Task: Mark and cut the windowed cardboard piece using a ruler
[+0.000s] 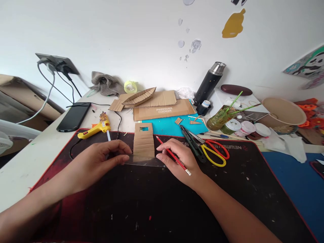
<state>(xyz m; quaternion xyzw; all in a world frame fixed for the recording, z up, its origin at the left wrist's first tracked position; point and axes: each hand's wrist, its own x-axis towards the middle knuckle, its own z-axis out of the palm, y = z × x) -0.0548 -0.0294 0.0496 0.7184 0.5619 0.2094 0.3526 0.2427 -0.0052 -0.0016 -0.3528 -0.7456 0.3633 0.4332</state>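
A small cardboard piece [143, 143] with a square hole lies in the middle, partly on a dark mat [152, 206] with a red edge. The mat is on a white tabletop [15, 172]. A see-through strip [143, 163] crosses the near end of the cardboard piece. Left of the piece, the left hand [103, 158] pinches one end of this strip. Right of the piece, the right hand [181, 160] holds a red pencil [174, 157]. Its thumb and finger are close together by the other end of the strip, but I cannot tell if they grip it.

Behind the cardboard piece is a white wall [126, 33], with a socket [58, 63] full of plugs far to the left. A panda picture [310, 65] is on the wall far to the right. A yellow glue gun [96, 131] lies left of the piece. A cutter [193, 145] and scissors [215, 155] lie to its right.

A brown flat box piece [144, 114] behind the cardboard piece says "PRESSURE COOKER". Right of the cardboard piece, big letters on the mat start with "NEWME". The scissors hide some of the other writing there.
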